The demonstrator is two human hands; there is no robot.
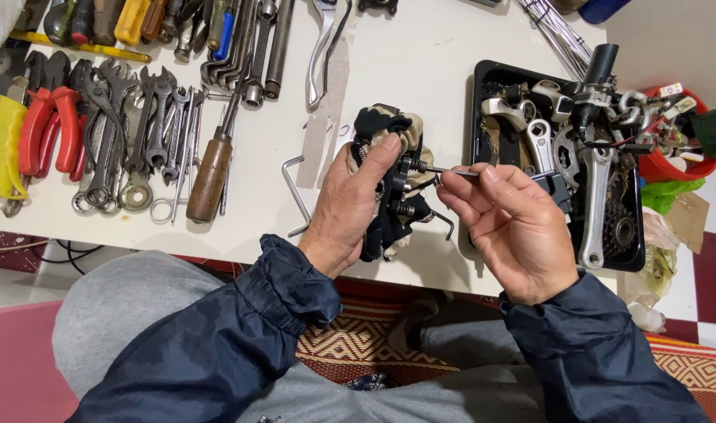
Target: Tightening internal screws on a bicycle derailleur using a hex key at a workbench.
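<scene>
The left hand (350, 207) clamped a small black part (401, 188) in a rag (381, 125), the right hand (507, 223) pinched a hex key (452, 171) seated in it, which might slip out and round the bolt if tilted.

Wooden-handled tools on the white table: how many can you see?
1. The wooden-handled tool lies left of the left hand, beside the row of wrenches. More handles crowd the top-left edge, cropped, so others of wood may be hidden there.
</scene>
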